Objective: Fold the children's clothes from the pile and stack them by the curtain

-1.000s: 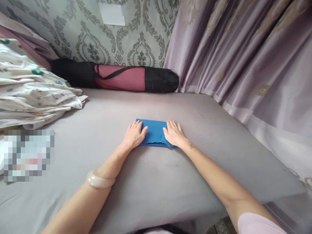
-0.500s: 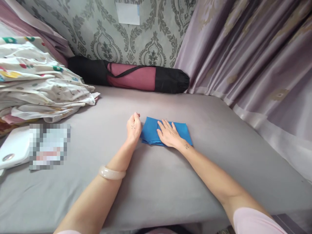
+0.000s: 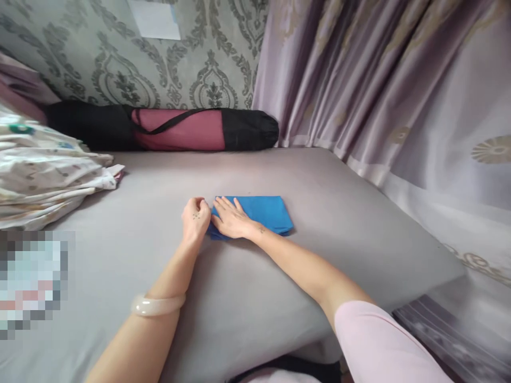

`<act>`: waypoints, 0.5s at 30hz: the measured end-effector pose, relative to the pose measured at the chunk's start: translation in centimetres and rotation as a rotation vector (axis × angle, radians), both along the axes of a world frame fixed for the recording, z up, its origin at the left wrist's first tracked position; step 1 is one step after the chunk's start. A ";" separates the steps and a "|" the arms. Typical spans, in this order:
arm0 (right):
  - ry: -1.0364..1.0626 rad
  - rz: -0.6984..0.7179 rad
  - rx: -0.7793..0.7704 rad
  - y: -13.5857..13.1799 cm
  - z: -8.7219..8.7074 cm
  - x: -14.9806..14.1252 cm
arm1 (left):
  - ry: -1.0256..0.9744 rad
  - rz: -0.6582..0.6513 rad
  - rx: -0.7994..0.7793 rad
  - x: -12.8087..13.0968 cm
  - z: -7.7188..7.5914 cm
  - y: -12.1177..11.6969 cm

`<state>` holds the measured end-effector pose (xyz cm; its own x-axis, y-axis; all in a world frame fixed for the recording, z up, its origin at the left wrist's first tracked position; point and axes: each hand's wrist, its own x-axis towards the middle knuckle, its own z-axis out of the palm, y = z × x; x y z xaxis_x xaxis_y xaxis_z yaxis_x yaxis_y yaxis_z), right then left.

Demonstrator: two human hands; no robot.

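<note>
A folded blue cloth [image 3: 265, 210] lies flat on the grey bed sheet [image 3: 255, 298], in the middle of the head view. My right hand [image 3: 231, 217] rests palm down on its left part, with the fingers spread. Right beside the cloth's left edge is my left hand [image 3: 195, 218], its fingers curled closed. Whether anything is pinched in those fingers is hidden from me. A pale bangle [image 3: 157, 305] circles my left forearm.
A long black and pink bag [image 3: 179, 130] with a strap lies along the patterned wall. White printed fabric [image 3: 51, 170] is heaped at the left, and a blurred-out item [image 3: 30, 287] lies below it. Purple curtains [image 3: 359, 80] hang at the right.
My left hand has gone from flat on the cloth to curled at its left edge. My right hand has slid leftward across the cloth. The view has also shifted.
</note>
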<state>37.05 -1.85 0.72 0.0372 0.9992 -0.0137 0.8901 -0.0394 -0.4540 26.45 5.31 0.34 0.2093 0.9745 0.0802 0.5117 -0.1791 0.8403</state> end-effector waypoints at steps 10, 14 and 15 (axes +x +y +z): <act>0.549 -0.711 0.188 -6.9 3.4 12.2 | 0.450 -0.133 0.025 -0.1 1.5 -1.7; 0.577 -0.904 -0.043 -9.4 3.0 14.9 | 0.513 -0.158 0.009 0.0 1.4 -1.7; 0.574 -0.913 -0.077 -9.6 2.8 14.9 | 0.526 -0.160 0.002 0.0 1.4 -1.6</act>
<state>51.96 -11.50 3.48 0.7355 0.5930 -0.3278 0.1654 -0.6262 -0.7619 26.47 3.70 1.72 0.3672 0.9272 -0.0736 0.8288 -0.2902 0.4785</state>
